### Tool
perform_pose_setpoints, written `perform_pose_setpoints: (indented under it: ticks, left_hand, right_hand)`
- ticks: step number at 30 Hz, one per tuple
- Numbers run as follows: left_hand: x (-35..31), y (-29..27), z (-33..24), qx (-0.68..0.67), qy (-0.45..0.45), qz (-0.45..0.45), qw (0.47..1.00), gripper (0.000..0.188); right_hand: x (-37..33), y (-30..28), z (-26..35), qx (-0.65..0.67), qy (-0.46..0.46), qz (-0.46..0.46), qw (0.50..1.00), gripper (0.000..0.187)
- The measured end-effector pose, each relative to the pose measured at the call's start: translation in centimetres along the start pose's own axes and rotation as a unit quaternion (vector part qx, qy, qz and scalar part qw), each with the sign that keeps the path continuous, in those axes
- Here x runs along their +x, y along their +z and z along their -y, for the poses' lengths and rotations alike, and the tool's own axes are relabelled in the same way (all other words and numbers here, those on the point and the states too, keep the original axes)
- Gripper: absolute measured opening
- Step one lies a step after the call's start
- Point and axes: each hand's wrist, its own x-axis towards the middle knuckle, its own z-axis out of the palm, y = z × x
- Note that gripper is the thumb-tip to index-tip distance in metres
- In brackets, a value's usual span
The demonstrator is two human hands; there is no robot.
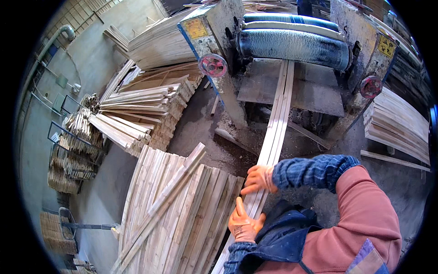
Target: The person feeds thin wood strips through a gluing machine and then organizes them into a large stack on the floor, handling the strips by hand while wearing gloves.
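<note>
A few long, pale wooden strips (275, 125) lie side by side, running from under the machine's rollers down past my body. My right hand (260, 179), in an orange glove, reaches across them with its fingers bent over their left side. Closer to me, my left hand (245, 223), gloved the same way, spans the strips with its thumb and fingers on either side. The undersides of both grips are hidden. Just left of my hands lies a broad stack of wooden strips (182, 205), with a couple of loose strips (171, 185) slanting across its top.
Ahead stands a roller machine with a dark blue roller (294, 45), a metal bed plate (315, 93) and red handwheels (213, 65). More stacked strips (141, 102) rise at the far left. Curved boards (397, 123) are piled at the right. Tied bundles (75, 153) line the left wall.
</note>
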Motion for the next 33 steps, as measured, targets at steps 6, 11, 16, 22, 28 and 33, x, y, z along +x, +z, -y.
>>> perform_pose_setpoints:
  ticks: [6, 11, 16, 22, 28, 33]
  left_hand:
    - [-11.8, -3.8, 4.5, 0.104, -0.127, -0.025, 0.986, 0.107]
    - [-21.0, -9.2, 10.4, 0.146, -0.149, 0.035, 0.977, 0.059]
    - [-17.2, -7.3, 9.2, 0.172, -0.089, 0.016, 0.981, 0.054]
    - [-11.4, -1.8, 5.6, 0.111, -0.071, -0.002, 0.991, 0.091]
    - [-5.5, -2.9, 2.7, -0.051, -0.024, 0.015, 0.998, 0.088]
    - [-9.2, -5.2, 5.2, 0.0, -0.047, 0.09, 0.995, 0.096]
  right_hand:
    - [-4.0, -3.9, -6.0, 0.015, 0.048, 0.053, 0.997, 0.109]
    - [-8.8, -5.2, -10.1, -0.039, 0.106, -0.036, 0.993, 0.091]
    - [-7.2, -5.8, -7.5, -0.074, 0.19, -0.056, 0.977, 0.101]
    - [0.4, -1.9, 3.7, 0.075, -0.022, -0.049, 0.996, 0.124]
    - [5.4, -3.7, 7.2, 0.103, -0.003, 0.109, 0.989, 0.109]
    - [1.2, -6.9, 2.8, 0.028, 0.096, 0.202, 0.974, 0.114]
